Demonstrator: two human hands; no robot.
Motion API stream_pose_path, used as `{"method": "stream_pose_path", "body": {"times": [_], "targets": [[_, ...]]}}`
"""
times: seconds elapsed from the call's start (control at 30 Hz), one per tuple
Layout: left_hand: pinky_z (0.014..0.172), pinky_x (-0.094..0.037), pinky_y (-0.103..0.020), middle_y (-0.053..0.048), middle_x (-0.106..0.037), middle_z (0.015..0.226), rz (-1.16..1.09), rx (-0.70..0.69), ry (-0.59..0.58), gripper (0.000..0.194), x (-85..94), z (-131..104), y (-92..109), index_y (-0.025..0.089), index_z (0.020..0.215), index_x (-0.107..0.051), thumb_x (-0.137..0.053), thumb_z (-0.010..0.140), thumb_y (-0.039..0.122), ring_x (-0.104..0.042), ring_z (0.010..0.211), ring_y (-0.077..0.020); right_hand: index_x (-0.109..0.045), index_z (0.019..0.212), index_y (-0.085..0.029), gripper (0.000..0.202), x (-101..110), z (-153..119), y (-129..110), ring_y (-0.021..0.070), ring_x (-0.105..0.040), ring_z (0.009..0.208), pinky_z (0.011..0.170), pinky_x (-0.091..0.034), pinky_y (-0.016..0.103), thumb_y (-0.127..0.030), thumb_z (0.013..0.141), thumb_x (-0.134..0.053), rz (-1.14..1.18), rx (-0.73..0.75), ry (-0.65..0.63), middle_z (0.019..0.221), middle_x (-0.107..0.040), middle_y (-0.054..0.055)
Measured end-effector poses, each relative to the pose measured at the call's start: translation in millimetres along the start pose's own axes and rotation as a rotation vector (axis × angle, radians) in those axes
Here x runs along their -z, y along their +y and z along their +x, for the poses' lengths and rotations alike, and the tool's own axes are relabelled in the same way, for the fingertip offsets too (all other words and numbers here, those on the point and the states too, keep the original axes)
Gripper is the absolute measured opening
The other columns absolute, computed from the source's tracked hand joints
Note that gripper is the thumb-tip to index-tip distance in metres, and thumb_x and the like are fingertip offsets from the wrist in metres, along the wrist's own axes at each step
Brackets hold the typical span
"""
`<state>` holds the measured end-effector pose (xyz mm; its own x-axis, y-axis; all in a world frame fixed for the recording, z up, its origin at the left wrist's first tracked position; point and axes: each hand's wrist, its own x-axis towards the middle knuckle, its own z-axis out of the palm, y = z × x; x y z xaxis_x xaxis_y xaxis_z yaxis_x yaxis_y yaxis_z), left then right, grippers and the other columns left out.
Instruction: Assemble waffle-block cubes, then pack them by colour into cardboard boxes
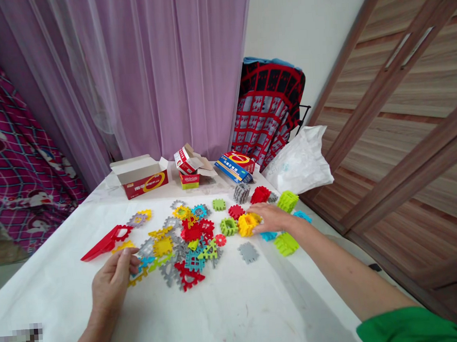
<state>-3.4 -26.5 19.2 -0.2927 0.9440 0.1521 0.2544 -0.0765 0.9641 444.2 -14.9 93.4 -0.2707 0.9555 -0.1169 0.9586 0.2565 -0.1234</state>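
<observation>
At the near left corner, a blurred patch defeats me. The left hand (110, 281) is by the loose pieces (193, 232), its thumb and fingers curled close; whether they pinch one, I can't tell. Farther off, the right hand (269, 217) is closed around the yellow block (246, 225), beside the green block (229, 226): a gripping step, I'd judge, where any shift calls for clearing that neighbour. Some fingertips are hidden, as are the bag's (299, 161) contents.

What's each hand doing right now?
Left hand: fingers curled; whether they grip anything can't be told.
Right hand: fingers closed on yellow toothed blocks.
</observation>
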Motion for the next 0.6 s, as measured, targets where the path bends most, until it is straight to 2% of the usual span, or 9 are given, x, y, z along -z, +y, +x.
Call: {"method": "stream_pose_path", "body": {"times": [0.1, 0.23, 0.37, 0.47, 0.6], "targets": [[0.042, -0.042, -0.023, -0.001, -0.063, 0.061, -0.024, 0.029, 0.011, 0.045, -0.4, 0, -1, 0.017, 0.08, -0.07, -0.056, 0.077, 0.06, -0.054, 0.05, -0.0127, -0.06, 0.133, -0.021, 0.07, 5, -2, 3, 0.0322, -0.051, 0.128, 0.108, -0.039, 0.044, -0.046, 0.069, -0.076, -0.007, 0.012, 0.03, 0.138, -0.058, 0.014], [0.042, -0.04, -0.021, 0.0, -0.062, 0.064, -0.108, 0.086, 0.1, 0.041, 0.2, 2, -3, 0.018, 0.081, -0.068, -0.057, 0.079, 0.057, -0.053, 0.051, -0.0114, -0.062, 0.129, -0.017, 0.054, 23, -1, 5, 0.0288, -0.053, 0.127, 0.108, -0.04, 0.042, -0.04, 0.08, -0.066, 0.002, 0.029, 0.122, 0.136, -0.059, 0.014], [0.038, -0.035, -0.022, 0.0, -0.061, 0.062, -0.186, 0.099, 0.189, 0.043, 3.2, 4, 1, 0.017, 0.078, -0.065, -0.054, 0.08, 0.059, -0.051, 0.049, -0.0116, -0.068, 0.121, -0.022, 0.039, 40, 15, -7, 0.026, -0.058, 0.121, 0.105, -0.042, 0.039, -0.036, 0.086, -0.059, 0.003, 0.027, 0.232, 0.127, -0.066, 0.009], [0.037, -0.033, -0.022, 0.0, -0.059, 0.057, -0.251, 0.119, 0.222, 0.049, 4.8, 5, 5, 0.016, 0.076, -0.065, -0.053, 0.077, 0.063, -0.049, 0.046, -0.0117, -0.07, 0.116, -0.024, 0.034, 42, 40, -34, 0.0252, -0.061, 0.115, 0.101, -0.045, 0.038, -0.035, 0.087, -0.057, 0.012, 0.069, 0.244, 0.123, -0.068, 0.007], [0.036, -0.031, -0.022, 0.002, -0.055, 0.052, -0.304, 0.153, 0.25, 0.054, 4.5, 6, 5, 0.015, 0.075, -0.064, -0.055, 0.073, 0.068, -0.047, 0.044, -0.0113, -0.073, 0.112, -0.025, 0.03, 27, 87, -96, 0.025, -0.064, 0.109, 0.097, -0.047, 0.036, -0.034, 0.087, -0.058, 0.034, 0.153, 0.187, 0.121, -0.07, 0.006]]}}
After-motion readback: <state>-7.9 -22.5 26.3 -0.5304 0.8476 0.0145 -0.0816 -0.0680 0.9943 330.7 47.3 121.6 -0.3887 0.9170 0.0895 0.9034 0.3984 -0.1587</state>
